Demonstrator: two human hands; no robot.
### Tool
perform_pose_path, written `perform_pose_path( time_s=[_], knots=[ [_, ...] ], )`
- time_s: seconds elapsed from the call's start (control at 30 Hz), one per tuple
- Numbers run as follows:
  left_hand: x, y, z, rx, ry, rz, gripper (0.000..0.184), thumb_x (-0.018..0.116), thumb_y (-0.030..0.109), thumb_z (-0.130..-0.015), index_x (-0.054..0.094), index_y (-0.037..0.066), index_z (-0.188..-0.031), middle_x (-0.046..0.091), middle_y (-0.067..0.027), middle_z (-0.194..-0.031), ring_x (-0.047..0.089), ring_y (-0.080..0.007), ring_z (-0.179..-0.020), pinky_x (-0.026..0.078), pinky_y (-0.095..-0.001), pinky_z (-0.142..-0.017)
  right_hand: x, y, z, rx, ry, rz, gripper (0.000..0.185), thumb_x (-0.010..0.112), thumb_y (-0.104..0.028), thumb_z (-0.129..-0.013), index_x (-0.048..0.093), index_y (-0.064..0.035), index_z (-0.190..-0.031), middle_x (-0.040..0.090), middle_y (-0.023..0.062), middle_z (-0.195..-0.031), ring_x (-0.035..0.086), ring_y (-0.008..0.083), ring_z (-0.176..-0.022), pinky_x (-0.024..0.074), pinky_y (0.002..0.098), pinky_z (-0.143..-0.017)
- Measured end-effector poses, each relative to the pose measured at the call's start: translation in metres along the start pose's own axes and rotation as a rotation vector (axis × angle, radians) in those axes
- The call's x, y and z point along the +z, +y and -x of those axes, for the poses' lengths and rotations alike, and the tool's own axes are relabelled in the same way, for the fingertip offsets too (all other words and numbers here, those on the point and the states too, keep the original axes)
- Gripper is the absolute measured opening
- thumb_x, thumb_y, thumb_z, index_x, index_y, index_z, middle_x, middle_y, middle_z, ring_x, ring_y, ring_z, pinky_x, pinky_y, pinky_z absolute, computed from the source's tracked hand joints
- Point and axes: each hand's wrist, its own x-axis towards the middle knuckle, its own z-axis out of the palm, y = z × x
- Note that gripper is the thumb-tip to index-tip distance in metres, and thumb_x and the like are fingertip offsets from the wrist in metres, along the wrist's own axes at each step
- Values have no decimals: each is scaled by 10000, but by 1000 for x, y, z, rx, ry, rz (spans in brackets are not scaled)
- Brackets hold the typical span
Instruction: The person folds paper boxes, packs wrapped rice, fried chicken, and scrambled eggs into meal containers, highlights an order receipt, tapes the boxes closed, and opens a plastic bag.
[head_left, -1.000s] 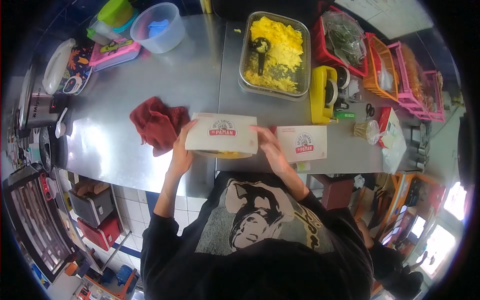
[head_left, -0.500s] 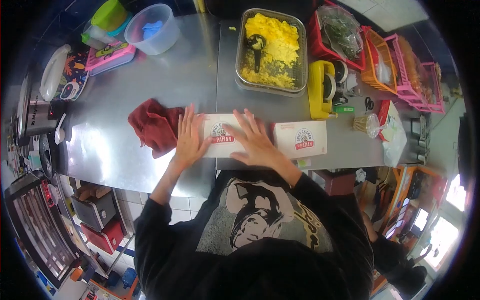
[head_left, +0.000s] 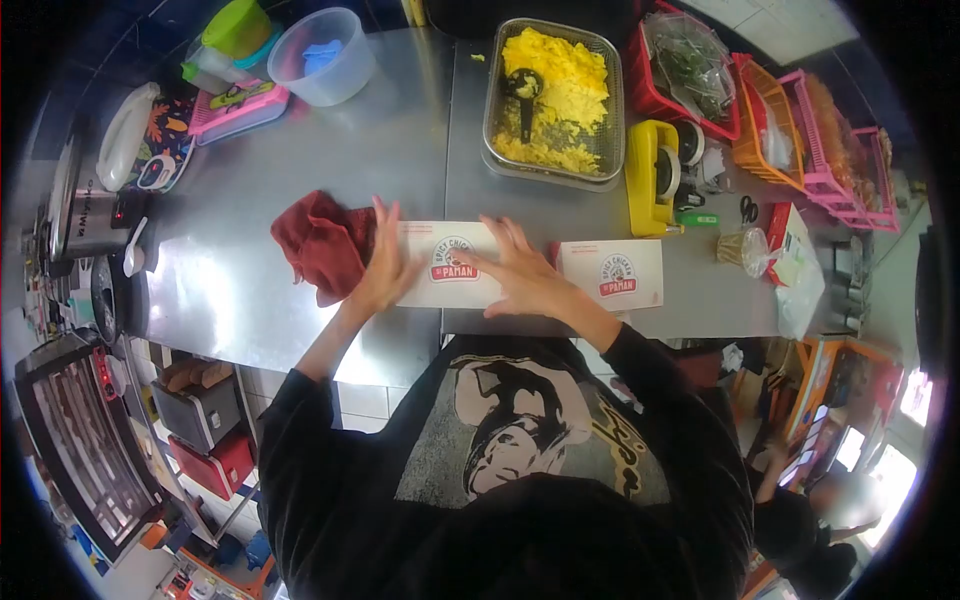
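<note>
A white cardboard food box [head_left: 470, 292] with a red "Spicy Chicken Si Paman" logo lies closed on the steel table in front of me. My left hand [head_left: 388, 268] is at the box's left side, fingers pointing up along the edge. From the right, my right hand [head_left: 525, 272] grips the other side, its thumb reaching over the lid. The two hands hold the box between them. Left of it lies a crumpled dark red cloth [head_left: 325, 245], close to my left fingers. A second matching box [head_left: 630, 262] sits to the right, near my right wrist.
Behind the boxes stands a metal tray [head_left: 490, 130] of yellow shredded food with a black scoop [head_left: 525, 105]. A yellow tape dispenser [head_left: 648, 195], scissors [head_left: 748, 208] and plastic baskets [head_left: 765, 150] line the right. A clear tub [head_left: 320, 75] stands back left. Another person [head_left: 800, 530] is at lower right.
My hands have shifted from lying spread over the lid to the box's two sides. The view has moved slightly. At lower right, more of the other person shows.
</note>
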Motion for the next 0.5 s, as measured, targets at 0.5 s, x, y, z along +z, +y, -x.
perform_pose_path(
  time_s=[0.5],
  knots=[
    [-48,44,-30,244,-710,-518,1091,838,310,-496,288,114,-1418,198,-205,-1462,260,-408,-1310,266,-471,-1093,16,12,13,-38,33,42,778,780,-292,-644,445,-365,-1342,133,257,-1481,141,468,-1357,291,502,-1071]
  ],
)
